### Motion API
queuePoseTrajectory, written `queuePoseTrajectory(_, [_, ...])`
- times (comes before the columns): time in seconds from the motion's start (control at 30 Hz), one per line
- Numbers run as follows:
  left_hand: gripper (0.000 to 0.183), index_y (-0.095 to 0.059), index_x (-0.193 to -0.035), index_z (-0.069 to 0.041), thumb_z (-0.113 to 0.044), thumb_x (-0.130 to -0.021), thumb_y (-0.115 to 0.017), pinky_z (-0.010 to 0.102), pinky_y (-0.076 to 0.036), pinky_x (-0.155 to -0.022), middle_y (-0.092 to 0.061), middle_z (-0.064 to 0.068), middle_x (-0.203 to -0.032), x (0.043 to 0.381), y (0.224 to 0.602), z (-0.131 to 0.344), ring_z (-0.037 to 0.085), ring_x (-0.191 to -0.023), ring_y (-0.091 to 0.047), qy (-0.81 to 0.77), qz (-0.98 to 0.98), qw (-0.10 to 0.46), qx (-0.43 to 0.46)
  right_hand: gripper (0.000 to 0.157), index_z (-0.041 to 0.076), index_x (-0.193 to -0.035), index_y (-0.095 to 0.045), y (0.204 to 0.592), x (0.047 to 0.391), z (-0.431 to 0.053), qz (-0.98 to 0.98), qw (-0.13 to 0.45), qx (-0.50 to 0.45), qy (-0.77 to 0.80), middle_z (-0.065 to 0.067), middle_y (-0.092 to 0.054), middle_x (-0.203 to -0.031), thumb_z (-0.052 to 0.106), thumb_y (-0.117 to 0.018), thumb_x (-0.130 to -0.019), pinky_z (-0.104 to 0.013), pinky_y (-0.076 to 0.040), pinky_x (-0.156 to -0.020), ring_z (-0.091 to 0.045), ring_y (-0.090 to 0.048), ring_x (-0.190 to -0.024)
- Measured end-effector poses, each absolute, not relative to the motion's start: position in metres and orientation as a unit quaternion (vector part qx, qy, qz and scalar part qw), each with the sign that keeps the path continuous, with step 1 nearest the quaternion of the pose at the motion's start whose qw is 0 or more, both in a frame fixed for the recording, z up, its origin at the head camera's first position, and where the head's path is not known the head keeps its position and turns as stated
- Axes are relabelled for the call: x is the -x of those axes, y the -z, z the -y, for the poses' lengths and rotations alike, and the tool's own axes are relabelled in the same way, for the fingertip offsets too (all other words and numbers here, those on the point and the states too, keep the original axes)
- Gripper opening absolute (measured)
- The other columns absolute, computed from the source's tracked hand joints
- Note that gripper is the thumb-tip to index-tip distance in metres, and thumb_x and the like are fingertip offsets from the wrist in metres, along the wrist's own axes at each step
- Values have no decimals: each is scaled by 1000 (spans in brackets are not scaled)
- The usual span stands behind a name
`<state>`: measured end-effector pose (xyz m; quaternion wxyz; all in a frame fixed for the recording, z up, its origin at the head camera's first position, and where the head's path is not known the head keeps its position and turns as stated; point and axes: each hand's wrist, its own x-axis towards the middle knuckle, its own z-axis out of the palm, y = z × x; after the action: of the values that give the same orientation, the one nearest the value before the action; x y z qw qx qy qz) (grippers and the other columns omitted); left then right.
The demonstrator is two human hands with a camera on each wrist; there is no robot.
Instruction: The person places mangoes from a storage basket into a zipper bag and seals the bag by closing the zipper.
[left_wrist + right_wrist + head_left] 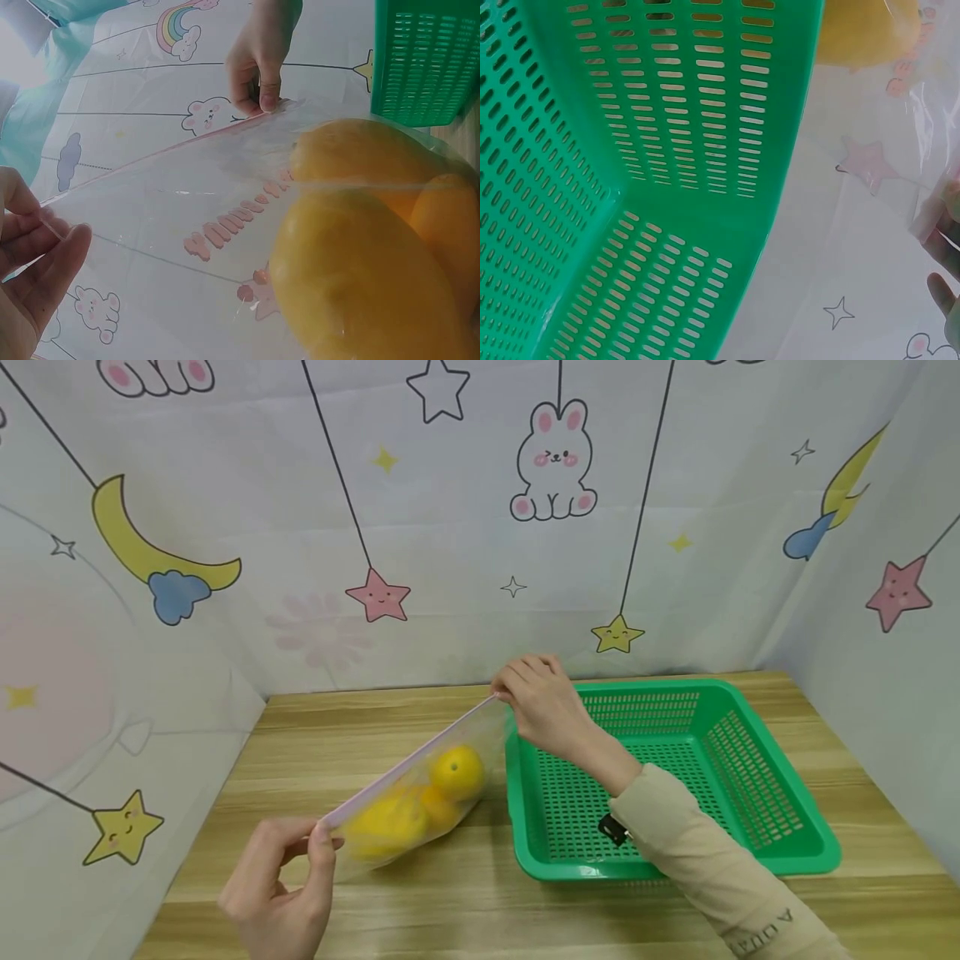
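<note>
A clear zip bag [414, 762] with a lilac top strip holds several yellow and orange fruits [457, 772], lemon-like and orange-like. My left hand [281, 885] pinches the near left end of the strip between thumb and fingers. At the far right end, my right hand [543, 706] pinches the other corner, beside the basket's back left corner. Between the hands the strip is stretched straight and slopes up to the right. Pink lettering shows on the bag [225, 229] in the left wrist view. Whether the zip is closed, I cannot tell.
A green perforated plastic basket [517, 814] stands on the wood-grain table [300, 735], right of the bag and under my right forearm. A small black object [613, 829] shows by the right cuff. A cartoon-printed white cloth [450, 527] hangs behind and along the sides.
</note>
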<state>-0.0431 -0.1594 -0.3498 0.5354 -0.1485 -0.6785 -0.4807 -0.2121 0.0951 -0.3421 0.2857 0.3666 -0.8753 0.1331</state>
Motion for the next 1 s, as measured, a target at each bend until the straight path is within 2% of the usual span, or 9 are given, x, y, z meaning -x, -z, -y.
queuePoseTrajectory(1.0, [10,-59,-69,18,14,-78,-59,4,-51,-67,-63,5,-71,42,350,161,-5,-71,-61,476,686,531,140,4,11,-95,-62,344,217,-104,882,284,-355,-126,-2,-62,-92,13,-59,-94,-41,-43,-90,-22,-53,-92])
